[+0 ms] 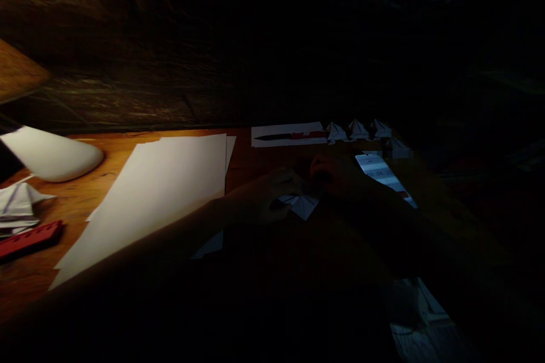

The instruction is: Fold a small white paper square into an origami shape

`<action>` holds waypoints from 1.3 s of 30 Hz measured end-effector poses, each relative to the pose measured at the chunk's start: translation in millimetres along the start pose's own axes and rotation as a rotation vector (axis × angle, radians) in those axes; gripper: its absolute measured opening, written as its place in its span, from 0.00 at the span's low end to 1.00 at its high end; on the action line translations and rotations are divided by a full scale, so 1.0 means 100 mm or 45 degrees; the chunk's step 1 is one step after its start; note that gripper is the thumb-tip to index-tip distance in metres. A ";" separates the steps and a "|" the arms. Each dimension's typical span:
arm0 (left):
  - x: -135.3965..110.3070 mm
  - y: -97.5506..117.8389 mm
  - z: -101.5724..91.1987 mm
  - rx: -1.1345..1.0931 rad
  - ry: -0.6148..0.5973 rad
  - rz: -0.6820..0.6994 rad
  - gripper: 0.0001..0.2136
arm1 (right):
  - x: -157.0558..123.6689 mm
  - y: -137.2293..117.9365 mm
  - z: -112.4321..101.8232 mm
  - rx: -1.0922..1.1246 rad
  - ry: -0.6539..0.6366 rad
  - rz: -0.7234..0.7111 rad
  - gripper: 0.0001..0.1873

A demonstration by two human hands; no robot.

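The scene is very dark. My left hand point(261, 198) and my right hand point(336, 173) meet over a small folded white paper piece point(301, 204) on the wooden table point(106, 147). Both hands have their fingers curled onto the paper, pinching it at its edges. A stack of large white paper sheets point(166, 181) lies just left of my left forearm.
Several folded paper pieces point(355, 129) line the far edge beside a sheet bearing a red-handled cutter point(293, 135). A lit phone point(383, 173) lies right of my hands. A white lamp base point(51, 153), another folded paper point(19, 204) and a red ruler point(29, 238) sit at left.
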State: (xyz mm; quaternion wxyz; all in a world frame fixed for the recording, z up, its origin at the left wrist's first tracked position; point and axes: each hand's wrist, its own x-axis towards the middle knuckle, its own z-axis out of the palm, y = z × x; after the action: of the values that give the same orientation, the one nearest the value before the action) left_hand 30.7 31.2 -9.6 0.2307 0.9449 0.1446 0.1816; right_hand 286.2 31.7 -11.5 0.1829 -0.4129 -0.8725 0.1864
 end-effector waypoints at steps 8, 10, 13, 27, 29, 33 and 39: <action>0.00 0.00 0.00 -0.006 0.016 0.008 0.15 | 0.00 -0.02 -0.04 0.020 -0.016 0.017 0.02; 0.00 0.00 0.01 -0.008 0.007 0.016 0.15 | 0.00 0.00 -0.04 0.031 -0.009 0.018 0.03; 0.00 0.00 0.00 -0.001 0.013 0.026 0.15 | 0.00 0.00 -0.04 0.050 -0.006 0.010 0.04; 0.02 0.10 0.02 0.155 -0.060 0.058 0.20 | -0.03 -0.05 -0.09 0.090 -0.023 0.009 0.04; 0.02 0.14 0.04 0.168 -0.093 0.050 0.20 | -0.04 -0.07 -0.11 0.073 -0.042 0.021 0.03; 0.03 0.20 0.08 0.175 -0.161 0.051 0.19 | -0.06 -0.08 -0.19 0.109 -0.124 0.020 0.03; 0.03 0.17 0.11 0.140 -0.112 0.113 0.18 | -0.08 -0.03 -0.24 0.199 -0.165 0.017 0.05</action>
State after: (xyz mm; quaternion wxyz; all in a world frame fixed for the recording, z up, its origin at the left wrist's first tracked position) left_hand 40.6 13.8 -9.5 0.1764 0.9687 0.1021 0.1419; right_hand 300.6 27.5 9.1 0.1562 -0.3904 -0.8626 0.2813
